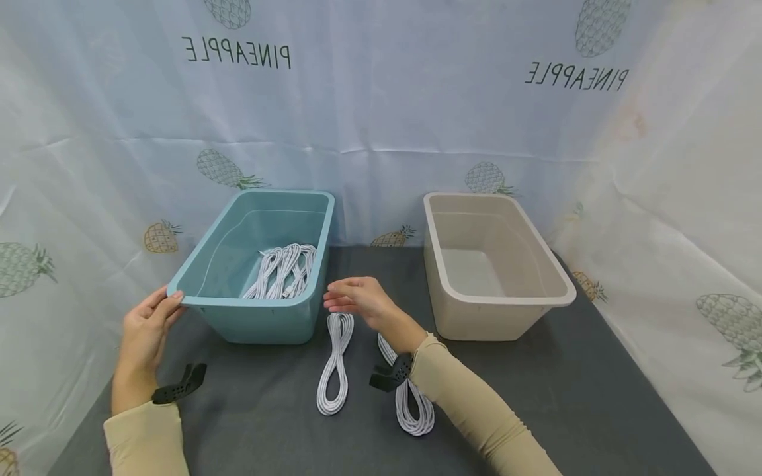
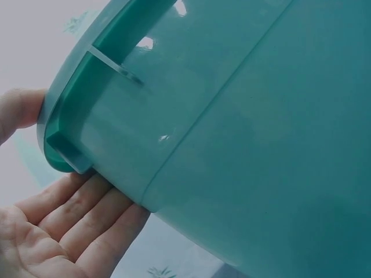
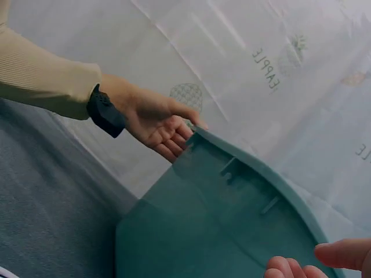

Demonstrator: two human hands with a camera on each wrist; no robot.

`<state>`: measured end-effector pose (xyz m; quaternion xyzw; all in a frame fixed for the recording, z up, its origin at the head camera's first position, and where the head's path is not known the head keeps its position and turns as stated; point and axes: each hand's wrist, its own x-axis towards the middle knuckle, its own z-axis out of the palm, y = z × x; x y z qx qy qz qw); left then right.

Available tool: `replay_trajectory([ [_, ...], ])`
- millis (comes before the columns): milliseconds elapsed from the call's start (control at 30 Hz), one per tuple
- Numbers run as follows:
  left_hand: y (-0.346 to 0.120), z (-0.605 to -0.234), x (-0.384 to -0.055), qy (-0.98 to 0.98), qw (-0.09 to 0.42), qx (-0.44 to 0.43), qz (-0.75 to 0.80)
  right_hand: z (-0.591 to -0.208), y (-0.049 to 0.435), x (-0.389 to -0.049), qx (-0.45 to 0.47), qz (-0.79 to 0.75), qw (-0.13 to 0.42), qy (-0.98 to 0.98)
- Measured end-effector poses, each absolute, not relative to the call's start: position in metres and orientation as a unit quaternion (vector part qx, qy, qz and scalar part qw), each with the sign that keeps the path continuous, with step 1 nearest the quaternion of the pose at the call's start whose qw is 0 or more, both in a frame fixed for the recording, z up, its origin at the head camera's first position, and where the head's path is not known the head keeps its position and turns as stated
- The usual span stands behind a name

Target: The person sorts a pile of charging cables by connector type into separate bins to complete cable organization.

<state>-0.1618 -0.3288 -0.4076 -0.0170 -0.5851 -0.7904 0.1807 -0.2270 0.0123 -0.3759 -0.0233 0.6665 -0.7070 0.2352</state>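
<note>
At the left stands a blue plastic bin [image 1: 256, 320] with several white cable bundles [image 1: 286, 268] lying inside. My left hand [image 1: 149, 324] grips its front left corner, thumb over the rim and fingers beneath, as the left wrist view also shows on the bin wall [image 2: 232, 127]. Close to the front right corner is my right hand [image 1: 360, 301], fingers loosely bent and thumb apart from them, nothing between. Just below it a coiled white cable [image 1: 335, 363] lies on the table. A second coiled cable [image 1: 415, 413] is partly hidden under my right wrist.
A beige bin [image 1: 494, 324] stands to the right on the dark table [image 1: 595, 396], and no contents show in it. Behind and at the sides hangs a white curtain [image 1: 387, 99] with pineapple prints. Each wrist wears a black band [image 1: 180, 385].
</note>
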Motion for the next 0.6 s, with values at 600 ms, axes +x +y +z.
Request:
replay_trajectory([
  [600,-0.327,-0.407,-0.161,-0.582,0.184,-0.022,-0.792,-0.444,0.032,-0.192,-0.002,-0.716,0.248,0.653],
])
